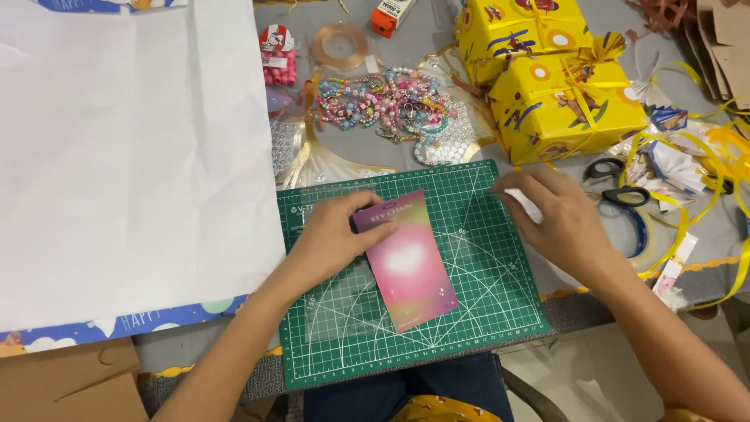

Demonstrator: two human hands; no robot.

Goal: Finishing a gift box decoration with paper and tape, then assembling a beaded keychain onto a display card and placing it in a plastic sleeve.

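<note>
Across the left of the frame a large sheet of white paper (117,156) covers the table (703,281), its lower edge showing a blue printed side, and a piece of brown cardboard (66,383) lies in the lower left corner. Just right of the sheet, in the lower middle, sits a green cutting mat (484,297) with a white grid. On the mat lies a pink and yellow card (410,270), tilted a little, its top toward the upper left. The left hand (332,238) rests flat on the mat, fingers loosely bent, with its fingertips pressing on the card's upper left corner; it pins the card rather than grips it. Above the mat, in the upper middle, are a small packet of pink beads (279,66), a roll of clear tape (340,45) and a heap of beaded chains (391,101) in pink, white and blue. Right of the card, the right hand (558,219) hovers over the mat's upper right corner, fingers curled around a small white thing (525,202) that I cannot make out. Beyond it, in the upper right, stand two yellow wrapped boxes (562,101) tied with yellow ribbon. Black-handled scissors (617,184) lie just right of the right hand, among loose curls of yellow ribbon (703,156) at the right edge.
</note>
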